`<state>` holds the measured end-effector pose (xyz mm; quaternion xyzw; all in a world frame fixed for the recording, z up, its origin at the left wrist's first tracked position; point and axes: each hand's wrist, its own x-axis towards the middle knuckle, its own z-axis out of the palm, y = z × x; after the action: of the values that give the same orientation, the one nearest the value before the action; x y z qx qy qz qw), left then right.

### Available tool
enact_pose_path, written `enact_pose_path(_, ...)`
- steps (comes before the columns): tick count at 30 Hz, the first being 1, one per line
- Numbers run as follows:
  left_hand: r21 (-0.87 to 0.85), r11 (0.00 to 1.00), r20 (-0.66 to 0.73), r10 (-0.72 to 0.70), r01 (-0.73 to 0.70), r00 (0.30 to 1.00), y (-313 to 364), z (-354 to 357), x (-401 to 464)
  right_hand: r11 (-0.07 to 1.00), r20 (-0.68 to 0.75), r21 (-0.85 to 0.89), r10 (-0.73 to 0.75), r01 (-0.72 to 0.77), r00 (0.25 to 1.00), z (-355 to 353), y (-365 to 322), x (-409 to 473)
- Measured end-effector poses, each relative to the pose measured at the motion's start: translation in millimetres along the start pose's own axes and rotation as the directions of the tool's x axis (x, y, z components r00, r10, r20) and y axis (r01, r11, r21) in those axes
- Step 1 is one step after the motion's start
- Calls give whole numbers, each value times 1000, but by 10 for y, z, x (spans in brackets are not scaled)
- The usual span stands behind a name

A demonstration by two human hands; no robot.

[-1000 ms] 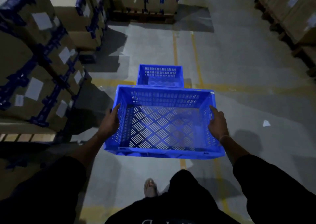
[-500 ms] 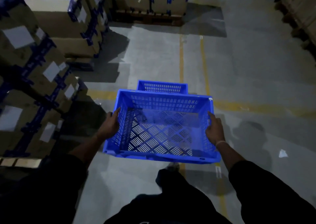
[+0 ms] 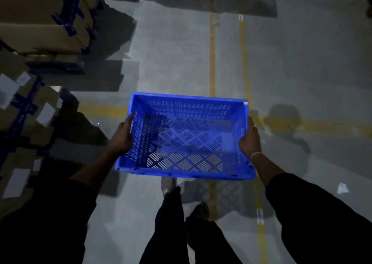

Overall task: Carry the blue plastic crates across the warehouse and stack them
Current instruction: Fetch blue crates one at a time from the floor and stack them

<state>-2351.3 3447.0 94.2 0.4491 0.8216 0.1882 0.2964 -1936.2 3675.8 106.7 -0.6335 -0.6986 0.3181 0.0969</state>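
I hold one empty blue slotted plastic crate level in front of me, above the grey floor. My left hand grips its left side wall and my right hand grips its right side wall, thumbs along the rim. Dim blue shapes show through the crate's slotted bottom; I cannot tell what they are. No second crate is plainly visible.
Taped cardboard boxes are stacked along the left, with a nearer stack close to my left arm. Yellow floor lines run ahead and across. A white paper scrap lies at the right. My foot is below the crate.
I have walked forward. The second blue crate on the floor ahead has slid out of sight behind the crate I carry. Both hands keep the same grip.
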Motion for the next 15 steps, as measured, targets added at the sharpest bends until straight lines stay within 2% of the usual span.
enact_pose_path(5, 19, 999, 2, -48, 48, 999, -169, 196, 894, 1000, 18, -14, 10, -10, 1000, 552, 14, 876)
enact_pose_path(9, 6, 1000, 7, -2, 2, 1000, -329, 326, 1469, 1000, 25, -22, 8, -8, 1000, 887, 66, 1384)
enact_pose_path(15, -18, 1000, 0, -7, 7, 1000, -457, 507, 1933, 1000, -11, -27, 12, -13, 1000, 1175, 79, 1829)
